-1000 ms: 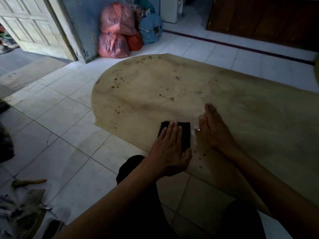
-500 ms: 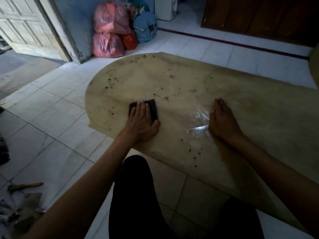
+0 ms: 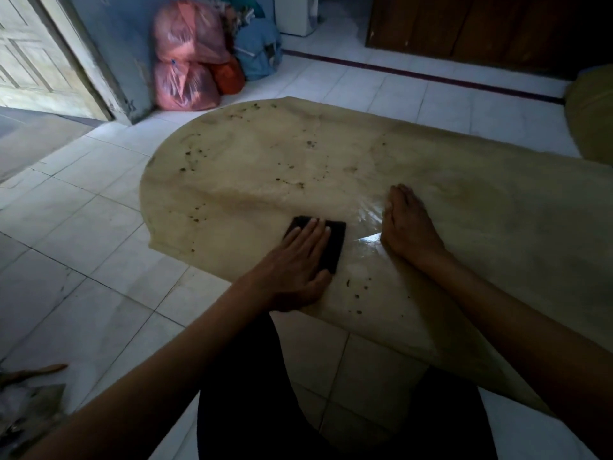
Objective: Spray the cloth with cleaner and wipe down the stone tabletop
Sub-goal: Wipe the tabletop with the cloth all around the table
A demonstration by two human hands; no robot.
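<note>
A beige stone tabletop with a rounded left end lies low over the tiled floor, dotted with dark specks and wet and shiny near its middle. A dark folded cloth lies flat near the tabletop's near edge. My left hand presses down on the cloth with straight fingers, covering most of it. My right hand rests palm down on the wet stone just right of the cloth, holding nothing. No spray bottle is visible.
Pink and orange plastic bags and a blue bag stand against the blue wall at the back. A door is at far left, dark wood panelling at back right. Rags and a stick lie on the floor, bottom left.
My left hand slid the cloth out toward the rounded end, then back to the near edge beside my right hand. The right hand stayed planted on the wet patch.
</note>
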